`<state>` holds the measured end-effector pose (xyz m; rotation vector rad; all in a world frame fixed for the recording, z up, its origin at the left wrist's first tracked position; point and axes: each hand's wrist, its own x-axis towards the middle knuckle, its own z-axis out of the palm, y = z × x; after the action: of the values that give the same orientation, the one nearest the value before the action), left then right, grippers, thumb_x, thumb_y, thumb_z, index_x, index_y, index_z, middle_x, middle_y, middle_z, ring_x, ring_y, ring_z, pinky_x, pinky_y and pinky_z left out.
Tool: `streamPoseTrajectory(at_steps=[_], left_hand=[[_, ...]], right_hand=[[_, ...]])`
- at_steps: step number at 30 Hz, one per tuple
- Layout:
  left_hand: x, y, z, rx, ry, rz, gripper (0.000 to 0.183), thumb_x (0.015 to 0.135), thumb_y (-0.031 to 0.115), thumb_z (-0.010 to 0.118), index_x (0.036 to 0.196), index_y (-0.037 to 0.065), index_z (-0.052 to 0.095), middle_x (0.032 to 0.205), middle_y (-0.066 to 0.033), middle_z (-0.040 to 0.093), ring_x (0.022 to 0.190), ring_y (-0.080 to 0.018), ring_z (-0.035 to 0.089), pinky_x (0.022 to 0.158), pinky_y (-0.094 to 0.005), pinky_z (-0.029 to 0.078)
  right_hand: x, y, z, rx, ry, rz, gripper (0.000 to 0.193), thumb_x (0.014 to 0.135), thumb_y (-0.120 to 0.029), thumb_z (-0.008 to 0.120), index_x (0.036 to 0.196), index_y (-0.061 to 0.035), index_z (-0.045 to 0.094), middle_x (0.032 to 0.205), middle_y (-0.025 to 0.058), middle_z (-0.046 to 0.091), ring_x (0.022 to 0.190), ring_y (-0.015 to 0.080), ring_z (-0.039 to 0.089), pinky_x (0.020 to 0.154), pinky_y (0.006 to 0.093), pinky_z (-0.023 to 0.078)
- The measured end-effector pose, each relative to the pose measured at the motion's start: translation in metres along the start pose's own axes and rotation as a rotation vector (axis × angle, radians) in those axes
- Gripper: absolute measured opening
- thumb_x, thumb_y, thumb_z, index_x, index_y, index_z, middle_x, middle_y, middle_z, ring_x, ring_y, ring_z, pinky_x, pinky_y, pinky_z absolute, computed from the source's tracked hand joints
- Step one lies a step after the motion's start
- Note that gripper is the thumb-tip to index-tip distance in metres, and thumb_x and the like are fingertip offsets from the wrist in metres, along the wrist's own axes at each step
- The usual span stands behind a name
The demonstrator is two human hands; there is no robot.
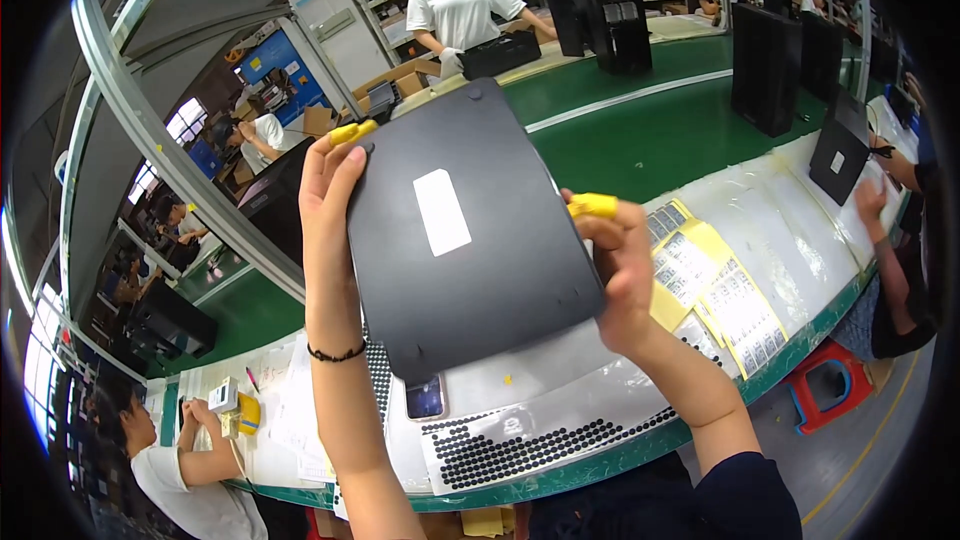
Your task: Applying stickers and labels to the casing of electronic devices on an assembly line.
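A flat dark grey device case (500, 270) with rounded corners and a white label (441, 212) is held up over the workbench, tilted. Small raised feet show near its corners. My left hand (332, 180) grips its left edge, thumb on the labelled face. On the right edge my right hand (622, 275) holds it, with the fingertips partly hidden. Both hands wear yellow finger cots. Beneath the case lie a sheet of round black pads (560, 452) and a smartphone (427, 400), partly covered by it.
Label sheets with yellow backing (742, 315) lie right on the white bench (790, 230). Beyond runs a green conveyor (665, 120) with black computer towers (766, 70). A co-worker (462, 5) stands across it; another sits at left (190, 460). A metal frame post (170, 155) rises on the left.
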<state>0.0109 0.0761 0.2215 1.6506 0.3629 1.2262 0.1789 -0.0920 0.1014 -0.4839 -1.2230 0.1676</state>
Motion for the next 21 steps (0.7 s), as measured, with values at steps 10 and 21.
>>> streamPoseTrajectory(at_steps=[10, 21], left_hand=[[-0.084, -0.062, 0.031, 0.93, 0.287, 0.978, 0.033, 0.086, 0.006, 0.052, 0.118, 0.001, 0.049, 0.116, -0.0163, 0.051, 0.108, -0.0335, 0.05, 0.099, -0.0488, 0.036], [-0.071, -0.23, 0.057, 1.913, -0.753, 1.322, 0.049, 0.088, 0.025, 0.047, 0.136, 0.019, 0.04, 0.142, 0.0027, 0.04, 0.136, -0.0118, 0.031, 0.118, -0.0349, 0.014]], right_hand=[[0.065, 0.046, -0.007, -0.242, -0.11, 0.139, 0.076, 0.085, -0.028, 0.071, 0.143, -0.0048, 0.028, 0.133, 0.0122, 0.041, 0.121, 0.0216, 0.041, 0.107, 0.0343, 0.027], [0.104, 0.066, 0.005, -0.162, -0.222, 0.243, 0.069, 0.078, -0.025, 0.079, 0.134, -0.009, 0.041, 0.105, 0.0041, 0.052, 0.101, 0.0131, 0.048, 0.094, 0.0283, 0.036]])
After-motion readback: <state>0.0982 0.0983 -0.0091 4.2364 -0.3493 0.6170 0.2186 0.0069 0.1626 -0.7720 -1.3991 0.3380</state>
